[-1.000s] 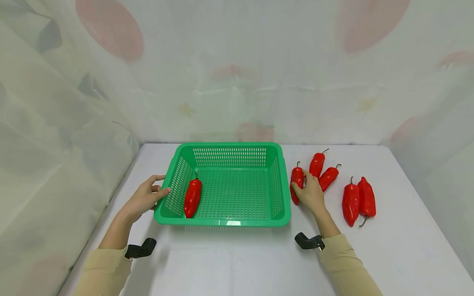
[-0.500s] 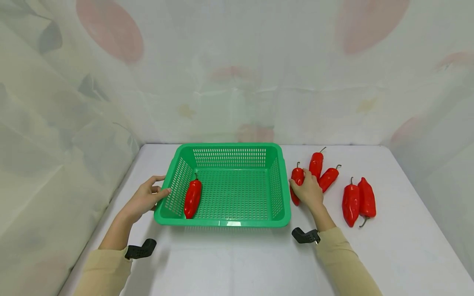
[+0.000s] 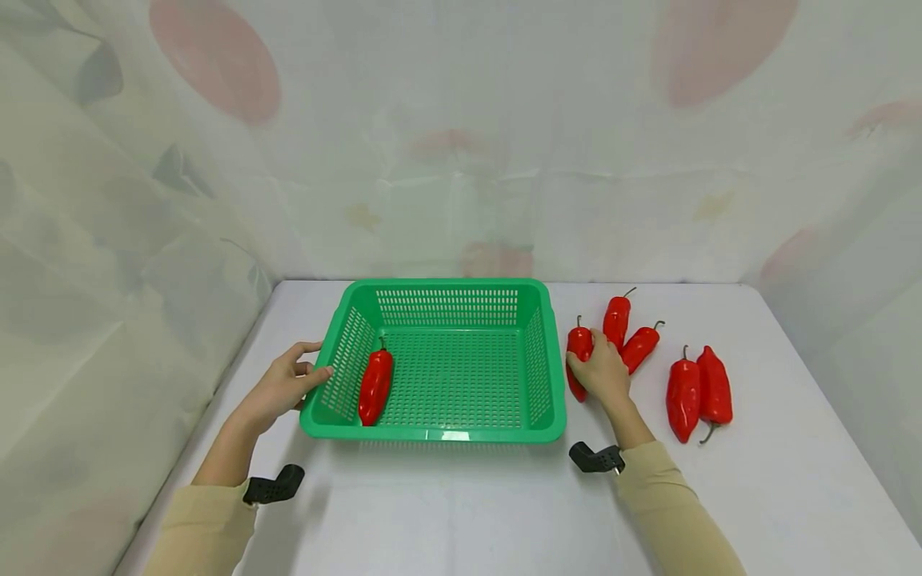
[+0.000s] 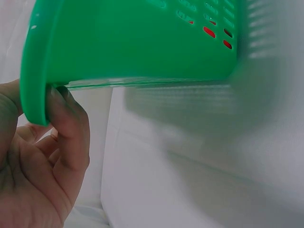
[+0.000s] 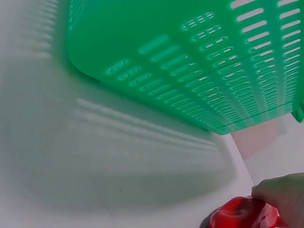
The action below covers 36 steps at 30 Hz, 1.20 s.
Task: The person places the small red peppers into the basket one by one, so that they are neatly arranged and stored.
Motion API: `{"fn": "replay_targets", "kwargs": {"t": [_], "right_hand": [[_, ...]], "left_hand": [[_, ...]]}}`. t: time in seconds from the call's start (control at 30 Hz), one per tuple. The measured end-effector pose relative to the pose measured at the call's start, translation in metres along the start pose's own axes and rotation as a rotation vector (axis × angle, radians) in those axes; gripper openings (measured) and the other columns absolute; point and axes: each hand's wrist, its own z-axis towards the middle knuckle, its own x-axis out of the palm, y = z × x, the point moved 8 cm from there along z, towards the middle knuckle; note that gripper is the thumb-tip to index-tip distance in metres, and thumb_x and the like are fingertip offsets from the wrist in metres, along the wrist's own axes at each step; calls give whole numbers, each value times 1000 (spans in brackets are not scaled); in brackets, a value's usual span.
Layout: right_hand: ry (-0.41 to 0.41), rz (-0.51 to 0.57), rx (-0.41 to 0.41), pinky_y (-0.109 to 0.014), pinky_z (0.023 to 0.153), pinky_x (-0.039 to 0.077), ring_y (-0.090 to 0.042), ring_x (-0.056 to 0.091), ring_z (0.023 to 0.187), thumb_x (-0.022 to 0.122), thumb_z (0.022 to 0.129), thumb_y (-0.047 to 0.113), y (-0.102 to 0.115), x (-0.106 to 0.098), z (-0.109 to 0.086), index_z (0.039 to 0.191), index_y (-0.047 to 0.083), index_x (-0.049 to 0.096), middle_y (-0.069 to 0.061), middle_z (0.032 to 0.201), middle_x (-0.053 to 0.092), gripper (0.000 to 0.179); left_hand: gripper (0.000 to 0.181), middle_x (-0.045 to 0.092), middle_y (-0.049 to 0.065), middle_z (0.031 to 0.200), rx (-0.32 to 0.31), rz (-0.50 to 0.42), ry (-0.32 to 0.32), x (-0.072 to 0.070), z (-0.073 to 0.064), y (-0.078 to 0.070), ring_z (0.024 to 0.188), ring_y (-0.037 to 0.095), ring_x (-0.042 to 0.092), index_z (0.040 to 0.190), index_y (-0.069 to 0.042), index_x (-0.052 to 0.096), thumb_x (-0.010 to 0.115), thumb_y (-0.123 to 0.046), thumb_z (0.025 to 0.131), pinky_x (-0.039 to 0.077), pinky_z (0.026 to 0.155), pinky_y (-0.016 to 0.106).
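Both our hands are busy: on the left, our left hand (image 3: 277, 384) clasps the green basket (image 3: 504, 435) by its left rim, thumb over the edge, fingers curled behind. Over to our right hand (image 3: 605, 376), thumb and fingers pinching a red pepper (image 3: 578, 342) just outside the basket's right side, stem pointing away from us. Past that hand we've got a far pepper (image 3: 616, 318) and a slanted pepper (image 3: 639, 347), then two more peppers (image 3: 683, 398) lying together farther right on the bench (image 3: 446, 504). Inside the basket, a single pepper (image 3: 375, 386) rests by the left wall, near our left hand.
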Motion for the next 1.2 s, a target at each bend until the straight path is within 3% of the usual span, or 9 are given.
{"fn": "replay_targets", "kwargs": {"t": [0.83,1.2], "right_hand": [[-11,46,-26,-55,84,47,-41,51,107,56,87,28,9,-20,6,139,-1,30,-27,121,51,65],[2,73,-85,-53,83,47,-39,53,103,55,88,30,30,-40,8,140,2,31,-24,122,52,64]], "left_hand": [[63,56,18,91,13,14,-2,0,0,-2,72,22,65,141,-5,24,57,-28,92,55,62,35],[65,55,18,92,-1,13,-7,0,0,0,73,23,65,142,-6,23,57,-29,92,55,62,36]]}}
